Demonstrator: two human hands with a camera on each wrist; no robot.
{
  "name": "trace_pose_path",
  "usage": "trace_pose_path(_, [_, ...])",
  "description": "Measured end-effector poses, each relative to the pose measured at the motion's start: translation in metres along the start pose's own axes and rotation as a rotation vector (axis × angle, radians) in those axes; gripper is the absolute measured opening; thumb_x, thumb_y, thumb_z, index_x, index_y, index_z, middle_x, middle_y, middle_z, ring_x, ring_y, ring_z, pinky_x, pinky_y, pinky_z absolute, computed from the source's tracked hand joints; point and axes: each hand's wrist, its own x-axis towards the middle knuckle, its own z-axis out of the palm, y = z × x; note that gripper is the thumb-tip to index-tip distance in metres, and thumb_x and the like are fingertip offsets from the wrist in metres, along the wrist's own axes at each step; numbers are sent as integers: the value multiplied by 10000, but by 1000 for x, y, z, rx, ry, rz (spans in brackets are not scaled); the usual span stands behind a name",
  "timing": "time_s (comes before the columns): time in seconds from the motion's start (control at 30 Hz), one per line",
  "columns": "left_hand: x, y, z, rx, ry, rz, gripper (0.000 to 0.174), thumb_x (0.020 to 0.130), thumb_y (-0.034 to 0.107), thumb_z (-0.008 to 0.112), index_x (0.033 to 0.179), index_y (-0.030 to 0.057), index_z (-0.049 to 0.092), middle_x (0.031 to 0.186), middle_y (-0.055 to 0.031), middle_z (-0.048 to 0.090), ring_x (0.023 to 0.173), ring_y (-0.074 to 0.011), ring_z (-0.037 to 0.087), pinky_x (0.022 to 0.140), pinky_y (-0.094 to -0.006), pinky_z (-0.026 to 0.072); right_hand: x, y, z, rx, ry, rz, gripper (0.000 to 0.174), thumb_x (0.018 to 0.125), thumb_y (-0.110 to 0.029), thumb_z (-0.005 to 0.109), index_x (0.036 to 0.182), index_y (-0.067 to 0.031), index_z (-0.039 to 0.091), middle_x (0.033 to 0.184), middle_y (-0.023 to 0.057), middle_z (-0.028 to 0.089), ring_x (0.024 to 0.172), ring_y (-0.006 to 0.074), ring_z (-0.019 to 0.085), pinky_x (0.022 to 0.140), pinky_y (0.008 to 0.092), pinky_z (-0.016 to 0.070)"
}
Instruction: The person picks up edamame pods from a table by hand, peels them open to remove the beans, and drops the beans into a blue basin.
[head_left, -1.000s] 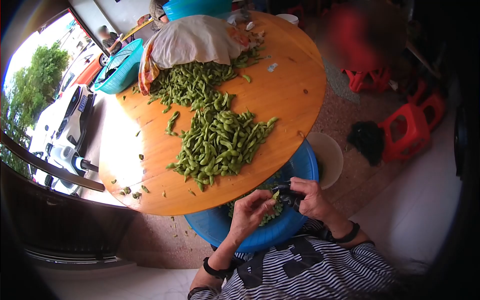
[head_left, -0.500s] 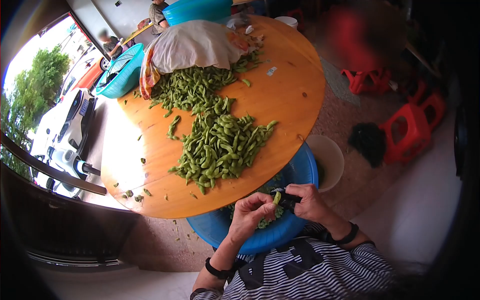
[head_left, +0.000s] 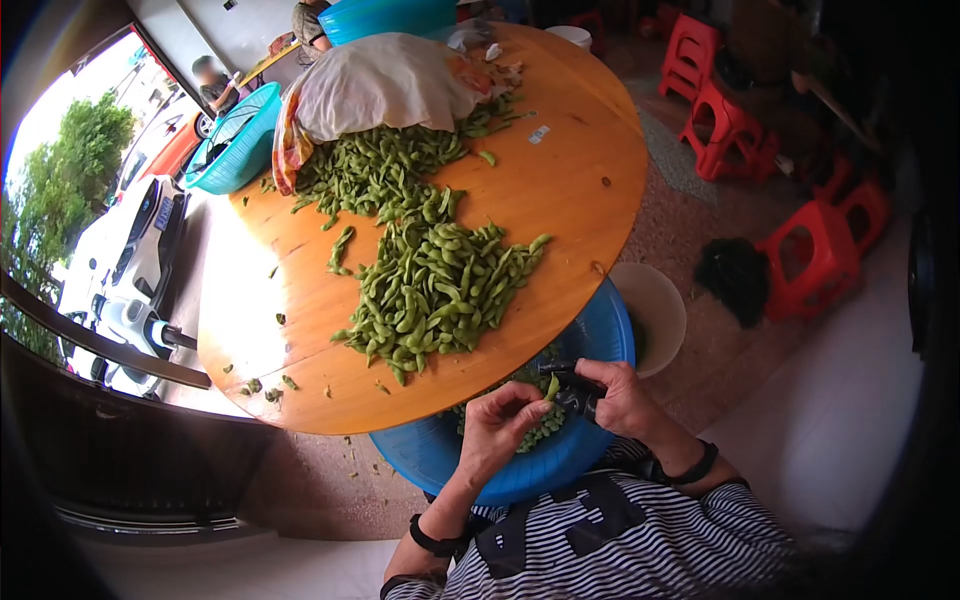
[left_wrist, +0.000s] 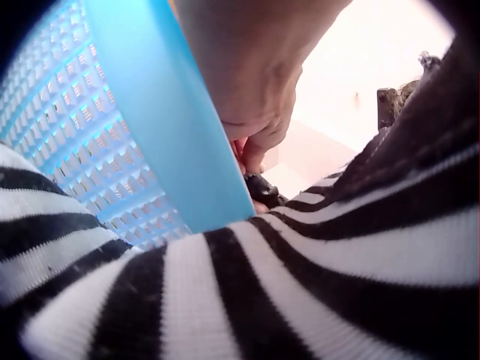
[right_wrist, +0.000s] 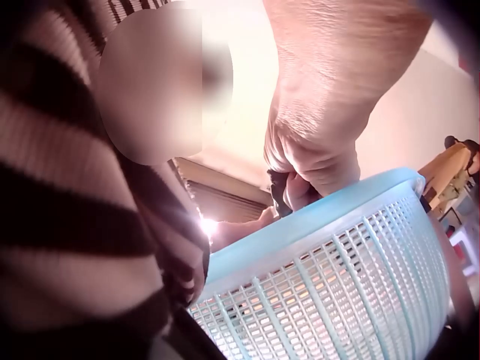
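In the head view my left hand (head_left: 498, 425) pinches a green soybean pod (head_left: 552, 387) between thumb and fingertips, its tip pointing up. My right hand (head_left: 622, 400) grips a black tool (head_left: 580, 402) that looks like scissors, its parts spread apart close to the pod. Both hands are over a blue plastic basket (head_left: 420, 455) that sits at my lap, partly under the table edge, with trimmed green pods (head_left: 545, 435) inside. The left wrist view shows the basket's wall (left_wrist: 165, 97) beside the hand; in the right wrist view its rim (right_wrist: 315, 221) hides the fingertips.
A round wooden table (head_left: 580, 180) carries a large heap of soybean pods (head_left: 430, 290), partly under a pale cloth (head_left: 390, 85). A turquoise basket (head_left: 240, 140) stands at the far left. On the right are a pale bucket (head_left: 655, 315) and red stools (head_left: 815, 265).
My right hand has shifted slightly and the black tool's parts now stand further apart. The left hand keeps hold of a pod, nearly in place.
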Motion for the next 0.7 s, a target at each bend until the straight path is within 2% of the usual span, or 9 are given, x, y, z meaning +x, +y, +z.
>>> trace_pose_path(0.17, [-1,1,-8,-42,-171,-60,123,873,130,707,894,20,657,758,42,602,704,-48,552,644,-202,463,3,-5,-4,14,-80,15,303,784,9,559,1073,0,648,844,-36,622,793,7,518,696,193,456])
trace_pose_path(0.23, [0,0,-8,-62,-158,-92,121,860,114,718,868,15,650,744,31,607,695,-53,563,634,-202,461,2,-19,-3,212,-110,131,385,771,37,513,1133,4,639,931,-11,669,866,17,562,785,196,477])
trace_pose_path(0.3, [1,-1,-6,-83,-146,-123,124,846,99,730,842,11,643,731,21,613,686,-57,574,623,-203,459,1,-13,-5,274,-109,134,421,753,50,493,1148,9,633,967,1,677,894,24,573,814,200,479])
trace_pose_path(0.37, [1,-2,-1,441,29,212,143,818,82,743,850,2,629,711,-20,614,642,-110,600,568,-244,470,2,-8,-5,336,-108,136,457,736,63,473,1163,14,627,1003,14,685,923,31,583,843,205,481])
trace_pose_path(0.4, [1,-2,3,441,29,212,143,818,82,743,850,2,629,711,-20,614,642,-110,600,568,-244,470,3,-8,-4,217,-69,51,467,723,65,460,1155,17,629,992,13,684,908,30,580,830,203,481])
trace_pose_path(0.47, [-3,0,14,929,206,680,159,792,46,733,891,1,617,724,-92,612,614,-208,615,530,-301,482,3,-5,-2,100,-30,-32,477,710,67,447,1147,20,632,981,12,683,893,28,576,817,201,481])
trace_pose_path(0.5, [-4,-1,17,991,200,719,187,777,-1,709,937,10,612,767,-139,610,633,-287,614,529,-335,495,3,-3,-1,65,2,-37,481,699,63,443,1139,23,634,969,12,683,881,28,573,804,198,481])
trace_pose_path(0.6, [-2,-11,18,992,196,728,250,784,35,718,1001,20,594,804,-107,611,645,-255,630,512,-328,489,2,-6,1,-9,43,-56,476,689,58,437,1118,29,639,941,11,682,855,26,565,778,193,478])
trace_pose_path(0.7, [-3,-5,21,852,160,642,202,827,48,692,1004,-2,606,772,-115,614,635,-225,636,511,-303,488,-1,2,0,-39,54,-65,451,700,57,441,1104,32,641,919,10,679,836,27,567,764,197,482])
